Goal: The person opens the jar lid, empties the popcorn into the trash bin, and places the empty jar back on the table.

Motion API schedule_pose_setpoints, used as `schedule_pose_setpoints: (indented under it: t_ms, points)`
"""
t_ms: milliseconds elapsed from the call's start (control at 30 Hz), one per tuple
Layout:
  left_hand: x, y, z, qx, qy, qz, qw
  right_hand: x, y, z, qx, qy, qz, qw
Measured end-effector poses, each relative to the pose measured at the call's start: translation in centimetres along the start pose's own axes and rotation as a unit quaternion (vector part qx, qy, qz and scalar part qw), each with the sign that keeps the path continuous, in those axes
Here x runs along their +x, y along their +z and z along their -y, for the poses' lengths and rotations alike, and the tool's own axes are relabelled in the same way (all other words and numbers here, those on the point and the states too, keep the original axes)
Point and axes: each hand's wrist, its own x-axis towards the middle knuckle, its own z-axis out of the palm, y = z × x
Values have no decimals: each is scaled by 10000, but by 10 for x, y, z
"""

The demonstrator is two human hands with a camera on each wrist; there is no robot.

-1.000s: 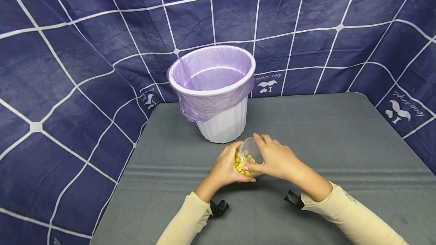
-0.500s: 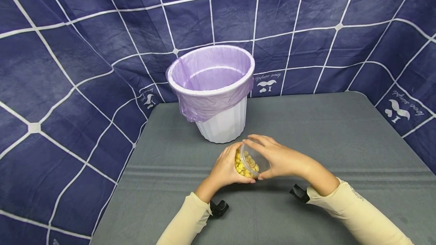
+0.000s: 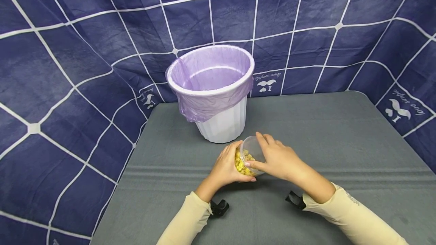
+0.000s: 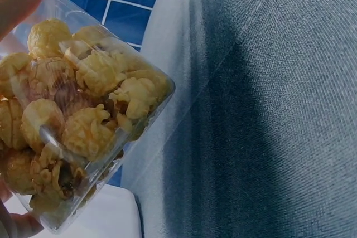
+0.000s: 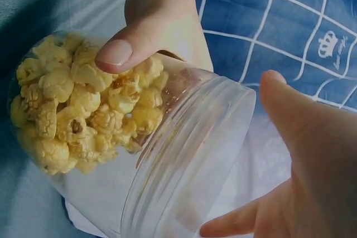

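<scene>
A clear plastic jar (image 3: 241,167) of yellow popcorn lies tilted between my hands, low over the grey surface. My left hand (image 3: 225,167) grips its body from the left, thumb and fingers on opposite sides. On the jar's end, toward the right, sits a clear ridged lid (image 5: 184,154). My right hand (image 3: 277,158) is curled around this lid from the right, thumb near the rim; in the right wrist view its fingertips stand around the lid's edge. In the left wrist view the popcorn (image 4: 83,98) shows through the jar wall.
A white bin (image 3: 225,122) lined with a purple bag (image 3: 204,103) stands just beyond the jar. Blue cloth (image 3: 306,10) with white lines hangs behind and at both sides. The grey cloth surface (image 3: 334,135) extends around the jar and bin.
My right hand opened wider and shifted slightly right half a second ago, then came back around the lid with its thumb over the rim. My left hand holds the jar in place throughout.
</scene>
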Motion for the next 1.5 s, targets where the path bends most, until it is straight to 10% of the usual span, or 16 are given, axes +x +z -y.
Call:
schedule_pose_setpoints:
  t_ms: [267, 667, 933, 1167, 1500]
  points:
    - [0, 1, 1, 40, 72, -11, 10000, 3, 0, 0, 26, 44, 294, 9996]
    - [-1, 1, 3, 302, 272, -15, 9992, 6, -7, -20, 1217, -1758, 916, 9726]
    - [0, 1, 1, 261, 261, -87, 9993, 5, -5, -8, 478, -234, 339, 9980]
    - [0, 1, 0, 267, 92, -10, 9996, 6, 0, 4, 24, 355, 450, 9984]
    - [-1, 1, 3, 419, 98, 47, 9991, 5, -4, -15, 869, -1527, 787, 9813]
